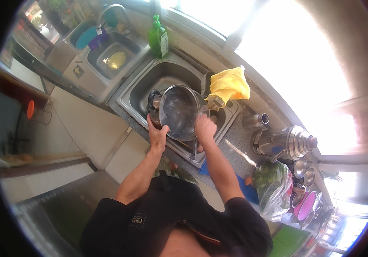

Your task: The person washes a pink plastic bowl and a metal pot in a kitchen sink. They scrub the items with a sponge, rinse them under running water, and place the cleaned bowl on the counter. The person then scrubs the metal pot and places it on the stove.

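Observation:
A round stainless-steel pot (179, 112) is held tilted over a double-basin steel sink (135, 86), its open mouth facing up. My left hand (158, 131) grips its left side near the rim, below a black side handle (154, 99). My right hand (205, 128) is closed at the pot's right edge, beside a clear, shiny item; what the fingers hold is partly hidden. Whitish streaks and wet marks show inside the pot. A yellow cloth (229, 84) hangs over the faucet just above and right of my right hand.
A green pump bottle (158, 38) stands at the sink's back corner. On the counter to the right are a steel cup (256, 120), a large steel thermos flask (283, 142), a plastic bag of leafy greens (273, 189) and several bowls. A second sink (115, 57) lies upper left.

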Demonstrator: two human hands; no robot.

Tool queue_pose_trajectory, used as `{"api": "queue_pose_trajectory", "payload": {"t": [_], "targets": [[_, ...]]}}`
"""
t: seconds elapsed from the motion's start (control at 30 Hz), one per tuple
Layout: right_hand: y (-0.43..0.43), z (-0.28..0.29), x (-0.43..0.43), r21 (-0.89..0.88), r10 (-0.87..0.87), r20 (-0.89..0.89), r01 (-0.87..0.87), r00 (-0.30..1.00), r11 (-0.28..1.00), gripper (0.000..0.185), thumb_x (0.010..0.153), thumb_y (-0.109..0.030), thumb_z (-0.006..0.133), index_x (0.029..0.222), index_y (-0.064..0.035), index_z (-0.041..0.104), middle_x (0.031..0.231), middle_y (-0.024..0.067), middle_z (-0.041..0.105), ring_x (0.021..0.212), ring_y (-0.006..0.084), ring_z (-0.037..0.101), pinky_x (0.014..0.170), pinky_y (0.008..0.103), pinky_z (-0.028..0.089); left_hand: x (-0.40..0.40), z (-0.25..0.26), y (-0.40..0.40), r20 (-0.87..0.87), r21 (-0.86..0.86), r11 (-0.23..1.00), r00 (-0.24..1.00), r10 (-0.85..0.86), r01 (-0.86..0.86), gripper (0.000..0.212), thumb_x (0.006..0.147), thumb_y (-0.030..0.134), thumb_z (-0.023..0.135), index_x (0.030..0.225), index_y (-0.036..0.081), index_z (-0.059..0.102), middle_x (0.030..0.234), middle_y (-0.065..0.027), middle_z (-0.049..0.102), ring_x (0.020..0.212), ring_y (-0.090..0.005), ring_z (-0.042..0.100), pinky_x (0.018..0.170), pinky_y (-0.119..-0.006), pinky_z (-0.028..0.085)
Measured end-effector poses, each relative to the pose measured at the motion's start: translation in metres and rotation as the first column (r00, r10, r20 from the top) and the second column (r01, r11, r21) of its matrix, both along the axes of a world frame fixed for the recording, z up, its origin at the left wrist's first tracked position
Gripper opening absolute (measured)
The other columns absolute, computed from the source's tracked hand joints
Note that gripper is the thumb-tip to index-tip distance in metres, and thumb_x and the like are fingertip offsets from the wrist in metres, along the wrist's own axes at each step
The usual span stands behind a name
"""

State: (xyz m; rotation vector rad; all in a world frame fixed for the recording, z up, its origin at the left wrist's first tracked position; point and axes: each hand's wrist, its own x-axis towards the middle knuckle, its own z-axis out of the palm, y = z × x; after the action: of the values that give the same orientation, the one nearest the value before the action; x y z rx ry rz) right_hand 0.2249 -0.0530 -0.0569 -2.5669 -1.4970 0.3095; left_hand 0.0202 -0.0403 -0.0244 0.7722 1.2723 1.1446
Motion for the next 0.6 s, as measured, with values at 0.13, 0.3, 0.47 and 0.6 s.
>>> {"api": "queue_pose_trajectory", "payload": {"t": [0.13, 0.3, 0.47, 0.6], "targets": [[0.031, 0.037, 0.012, -0.039, 0.078, 0.085, -0.075, 0.993, 0.996, 0.038, 0.101, -0.041, 0.05, 0.088, -0.0078, 0.063, 0.079, 0.0148, 0.072, 0.072, 0.0343, 0.072, 0.065, 0.0465, 0.055, -0.003, 0.008, 0.007, 0.026, 0.001, 1.0, 0.999, -0.025, 0.025, 0.098, 0.07, 0.003, 0.061, 0.156, -0.003, 0.016, 0.146, -0.0182, 0.041, 0.13, -0.0272, 0.044, 0.109, -0.031, 0.035], [-0.003, 0.028, -0.011, 0.299, 0.364, 0.312, -0.454, 0.878, 0.839, 0.017, 0.09, -0.026, 0.064, 0.093, -0.0093, 0.062, 0.074, 0.0086, 0.065, 0.071, 0.0269, 0.066, 0.07, 0.0407, 0.05, -0.003, 0.012, 0.021, 0.012, 0.003, 0.998, 0.998, 0.07, -0.07, 0.091, 0.075, 0.008, 0.06, 0.155, -0.003, 0.02, 0.146, -0.0187, 0.04, 0.126, -0.0257, 0.046, 0.105, -0.031, 0.039], [-0.009, -0.007, -0.011, -0.143, 0.837, -0.14, -0.848, 0.528, 0.511, 0.026, 0.09, -0.021, 0.057, 0.109, -0.0075, 0.069, 0.111, 0.0102, 0.068, 0.111, 0.0269, 0.059, 0.095, 0.0392, 0.044, -0.004, 0.012, 0.022, -0.057, -0.022, 0.998, 0.997, 0.055, -0.057, 0.089, 0.075, 0.01, 0.061, 0.155, -0.002, 0.025, 0.144, -0.0177, 0.043, 0.123, -0.0241, 0.048, 0.103, -0.03, 0.041], [0.022, -0.002, -0.012, -0.402, 0.801, 0.246, -0.695, 0.546, 0.596, 0.044, 0.094, -0.021, 0.05, 0.131, -0.0017, 0.065, 0.154, 0.0127, 0.045, 0.144, 0.0301, 0.036, 0.117, 0.0445, 0.029, -0.007, 0.006, 0.009, 0.057, -0.131, 0.991, 0.998, 0.014, -0.006, 0.088, 0.075, 0.01, 0.061, 0.155, -0.001, 0.027, 0.137, -0.0163, 0.05, 0.116, -0.0236, 0.052, 0.1, -0.03, 0.042]]}}
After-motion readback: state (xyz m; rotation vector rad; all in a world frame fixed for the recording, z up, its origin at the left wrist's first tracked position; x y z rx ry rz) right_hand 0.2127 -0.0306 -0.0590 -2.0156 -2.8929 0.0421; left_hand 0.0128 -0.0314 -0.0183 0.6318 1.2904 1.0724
